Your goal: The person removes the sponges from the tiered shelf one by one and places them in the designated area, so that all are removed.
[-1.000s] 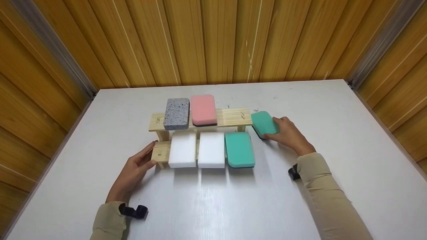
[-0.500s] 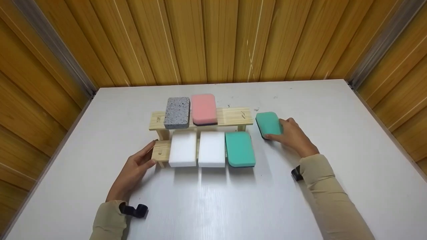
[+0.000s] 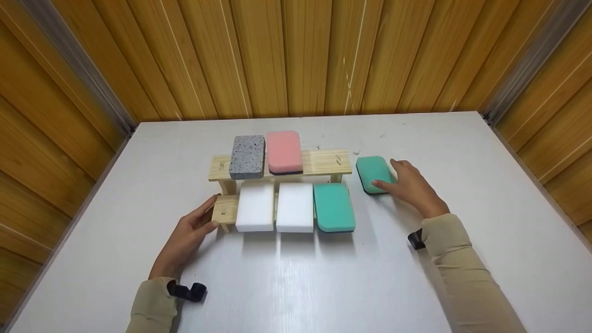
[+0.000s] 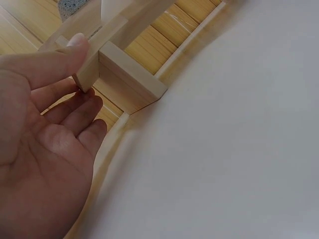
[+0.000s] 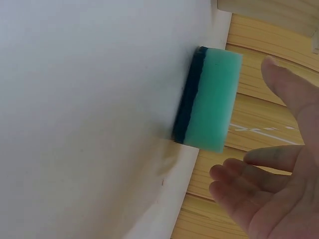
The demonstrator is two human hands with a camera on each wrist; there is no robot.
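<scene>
My left hand (image 3: 185,236) pinches the left end of a two-tier wooden rack (image 3: 323,162); the left wrist view has the thumb on the lower tier's end and the fingers curled behind it. A loose green sponge (image 3: 373,170) lies on the table right of the rack. Its dark scouring layer faces down against the table in the right wrist view. Around it my right hand (image 3: 413,187) is spread, thumb and fingers standing apart from the sponge in the right wrist view. The lower tier bears two white sponges (image 3: 255,206) and another green sponge (image 3: 334,207).
On the upper tier sit a grey speckled block (image 3: 247,157) and a pink sponge (image 3: 284,151), with bare wood to their right. The white table (image 3: 296,282) meets wood-look panelled walls (image 3: 300,55) at the back and sides.
My right hand has carried the loose green sponge a little rightward, away from the rack's end, and let it go on the table. The left hand has stayed at the rack.
</scene>
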